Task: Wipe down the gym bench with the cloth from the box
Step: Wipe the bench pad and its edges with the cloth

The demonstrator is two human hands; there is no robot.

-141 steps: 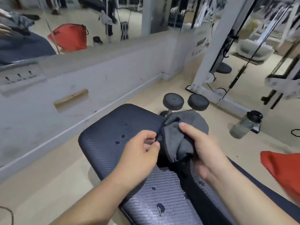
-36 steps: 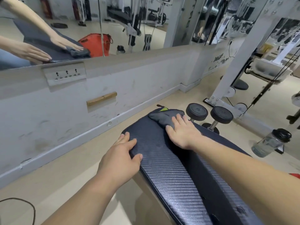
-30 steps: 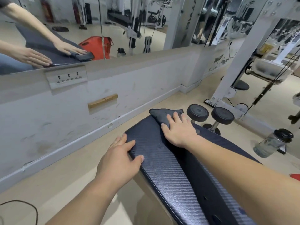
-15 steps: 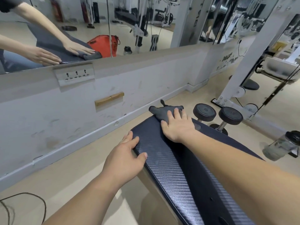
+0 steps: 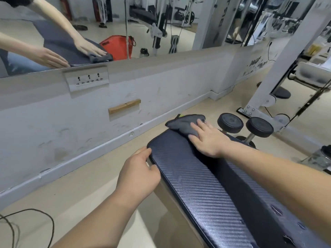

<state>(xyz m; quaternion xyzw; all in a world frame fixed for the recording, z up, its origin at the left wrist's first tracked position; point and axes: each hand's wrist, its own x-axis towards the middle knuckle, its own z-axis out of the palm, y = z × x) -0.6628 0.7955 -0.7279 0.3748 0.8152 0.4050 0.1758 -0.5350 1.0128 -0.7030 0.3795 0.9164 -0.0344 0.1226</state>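
Observation:
The gym bench (image 5: pixel 197 178) has a dark blue textured pad running from the lower right toward the wall. A grey cloth (image 5: pixel 182 125) lies bunched at the pad's far end, partly hanging past the edge. My right hand (image 5: pixel 206 138) presses flat on the cloth, fingers spread over it. My left hand (image 5: pixel 138 174) grips the pad's left edge near the far corner, thumb on top and fingers curled over the rim. Faint wet streaks show on the pad between my hands.
A low white wall (image 5: pixel 89 111) with a mirror above runs along the left. Two black dumbbells (image 5: pixel 245 125) stand on the floor beyond the bench. A water bottle (image 5: pixel 322 156) sits at the right. A cable machine frame (image 5: pixel 279 68) rises behind. A black cord (image 5: pixel 32 222) loops at bottom left.
My right hand, pressing the cloth at the pad's far end, has shifted it slightly right along that edge. My left hand stays on the pad's left edge.

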